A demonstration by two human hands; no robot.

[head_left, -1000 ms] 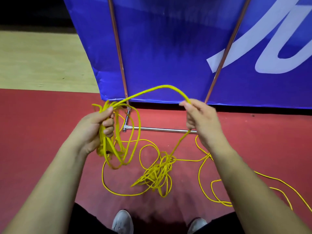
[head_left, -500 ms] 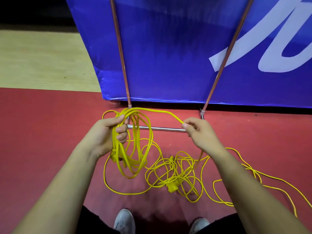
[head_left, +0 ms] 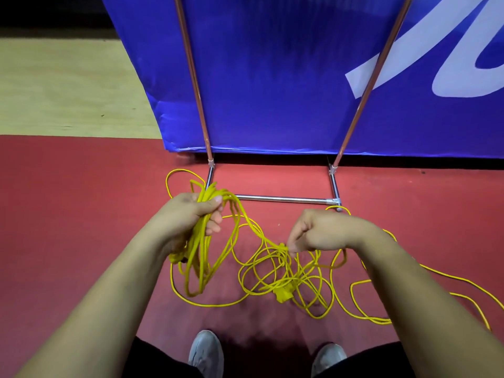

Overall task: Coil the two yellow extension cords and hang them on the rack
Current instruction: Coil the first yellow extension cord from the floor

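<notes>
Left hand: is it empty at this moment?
No, the left hand grips a bundle of yellow cord loops that hang below it.

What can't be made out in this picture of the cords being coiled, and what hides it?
Head view only.
Rack top: cut by upper edge.
Cord end: leaves right edge.
Banner lettering: cut by right edge.
Tangle: one cord or two, unclear.

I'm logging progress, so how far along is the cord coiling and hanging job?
Early. Done: several loops of a coil are gripped in the left hand. In hand: the right hand pinches a strand of the tangle. Left: that tangle lies loose on the red floor, and nothing hangs on the visible part of the rack.
</notes>
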